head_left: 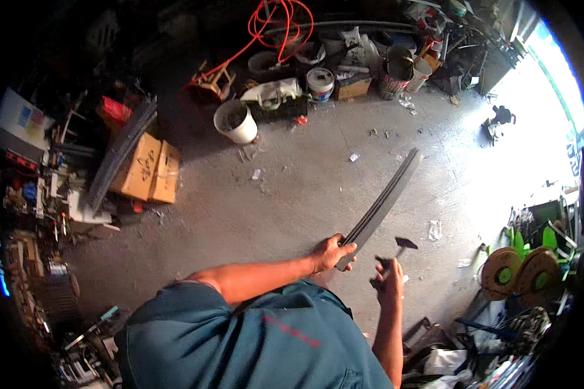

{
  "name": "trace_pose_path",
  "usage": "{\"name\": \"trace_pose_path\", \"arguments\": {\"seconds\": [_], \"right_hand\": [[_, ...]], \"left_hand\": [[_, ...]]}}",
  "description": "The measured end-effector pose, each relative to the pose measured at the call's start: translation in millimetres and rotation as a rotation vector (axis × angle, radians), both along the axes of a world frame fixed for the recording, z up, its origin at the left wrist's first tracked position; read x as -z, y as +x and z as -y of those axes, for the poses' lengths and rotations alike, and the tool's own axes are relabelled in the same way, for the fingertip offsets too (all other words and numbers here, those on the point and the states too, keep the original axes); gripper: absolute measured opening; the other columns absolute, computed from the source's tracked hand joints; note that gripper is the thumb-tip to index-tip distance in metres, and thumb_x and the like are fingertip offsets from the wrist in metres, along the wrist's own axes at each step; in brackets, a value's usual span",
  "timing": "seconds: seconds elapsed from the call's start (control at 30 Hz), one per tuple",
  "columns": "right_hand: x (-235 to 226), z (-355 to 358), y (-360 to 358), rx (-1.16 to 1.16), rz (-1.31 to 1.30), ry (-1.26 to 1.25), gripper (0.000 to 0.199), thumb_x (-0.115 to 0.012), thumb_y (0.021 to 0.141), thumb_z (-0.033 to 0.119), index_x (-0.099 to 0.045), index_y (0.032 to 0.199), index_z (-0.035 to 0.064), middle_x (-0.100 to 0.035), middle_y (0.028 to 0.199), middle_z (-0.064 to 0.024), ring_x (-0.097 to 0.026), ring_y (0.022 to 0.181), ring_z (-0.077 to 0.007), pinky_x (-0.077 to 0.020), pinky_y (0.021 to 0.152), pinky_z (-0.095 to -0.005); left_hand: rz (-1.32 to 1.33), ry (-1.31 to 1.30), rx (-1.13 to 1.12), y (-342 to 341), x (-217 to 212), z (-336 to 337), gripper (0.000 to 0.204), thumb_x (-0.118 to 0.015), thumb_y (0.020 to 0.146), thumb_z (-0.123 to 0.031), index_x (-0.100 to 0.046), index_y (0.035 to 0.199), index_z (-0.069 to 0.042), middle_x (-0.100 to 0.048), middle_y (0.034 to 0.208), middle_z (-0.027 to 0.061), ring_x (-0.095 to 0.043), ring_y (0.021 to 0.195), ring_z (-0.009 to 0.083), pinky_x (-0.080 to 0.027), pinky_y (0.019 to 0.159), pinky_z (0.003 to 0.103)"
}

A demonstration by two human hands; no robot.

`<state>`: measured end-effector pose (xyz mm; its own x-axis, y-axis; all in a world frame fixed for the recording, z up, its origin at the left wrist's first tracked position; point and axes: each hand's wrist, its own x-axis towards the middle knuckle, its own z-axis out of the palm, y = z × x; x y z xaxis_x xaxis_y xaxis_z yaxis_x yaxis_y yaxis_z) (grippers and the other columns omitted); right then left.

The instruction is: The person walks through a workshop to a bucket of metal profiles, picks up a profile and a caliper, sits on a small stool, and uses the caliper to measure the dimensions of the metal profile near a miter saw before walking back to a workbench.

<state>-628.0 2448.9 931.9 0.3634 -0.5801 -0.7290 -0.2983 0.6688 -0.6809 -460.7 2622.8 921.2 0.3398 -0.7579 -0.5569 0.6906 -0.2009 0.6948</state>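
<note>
Part of the grey strip's [384, 212] near end is covered by the left hand [333, 255]. The hammer's [406, 242] grip is mostly hidden by the right hand [390, 280], where a dark shape [381, 262] cannot be identified. The white bucket's [243, 129] contents are lost in shadow. The shirt [240, 347] is cut off by the lower edge.

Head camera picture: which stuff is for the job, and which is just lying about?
In the hands, so part of the job:
- long grey bar, held in the left hand
- hammer, held in the right hand

Just lying about, untouched:
- white bucket on the floor
- cardboard box
- brown-and-green reels
</note>
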Motion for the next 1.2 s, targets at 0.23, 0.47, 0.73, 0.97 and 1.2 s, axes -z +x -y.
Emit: {"name": "trace_pose_path", "arguments": {"seconds": [0.23,0.47,0.73,0.97,1.2], "right_hand": [[28.8,75.5,120.2,-0.027,0.412,0.399,0.052,-0.049,0.101,0.054,-0.056,0.120,0.0060,-0.065,0.104,-0.0101,-0.062,0.077,-0.0215,-0.0518,0.070,-0.0350],[32.0,118.1,242.4,-0.490,0.251,0.152,0.036,-0.057,0.101,0.037,-0.052,0.120,0.0071,-0.066,0.107,-0.0113,-0.068,0.089,-0.0267,-0.0563,0.073,-0.0393],[92.0,191.2,407.5,-0.703,0.323,0.294,0.033,-0.060,0.099,0.024,-0.055,0.122,0.0023,-0.067,0.104,-0.0109,-0.067,0.089,-0.0230,-0.0565,0.075,-0.0377],[92.6,245.1,534.9,-0.853,0.178,0.245,0.028,-0.061,0.099,0.027,-0.060,0.116,0.0047,-0.066,0.095,-0.0026,-0.063,0.084,-0.0131,-0.0512,0.071,-0.0293],[128.1,239.1,642.7,-0.769,-0.020,0.249,0.026,-0.062,0.098,0.023,-0.058,0.116,0.0047,-0.064,0.087,-0.0034,-0.063,0.072,-0.0139,-0.0521,0.062,-0.0304]], "left_hand": [[0.215,-0.006,-0.055,12.0,29.5,80.0,0.056,-0.061,0.098,-0.047,-0.051,0.123,0.003,-0.065,0.112,0.0170,-0.063,0.103,0.0213,-0.051,0.087,0.035],[0.584,0.197,-0.176,100.9,22.9,115.3,0.066,-0.061,0.096,-0.046,-0.049,0.133,0.007,-0.062,0.122,0.0256,-0.059,0.117,0.0359,-0.044,0.102,0.040],[0.417,0.037,-0.118,258.3,30.4,144.6,0.080,-0.059,0.095,-0.058,-0.043,0.140,0.006,-0.058,0.131,0.0236,-0.054,0.125,0.0314,-0.042,0.107,0.040],[0.651,0.593,-0.430,458.3,152.3,26.6,0.056,-0.072,0.091,-0.031,-0.045,0.126,0.002,-0.067,0.094,0.0159,-0.064,0.085,0.0199,-0.053,0.074,0.038],[0.806,1.265,-0.279,711.3,243.6,-180.5,0.072,-0.077,0.080,-0.030,-0.042,0.136,-0.001,-0.050,0.139,0.0272,-0.050,0.129,0.0420,-0.044,0.105,0.048]]}}
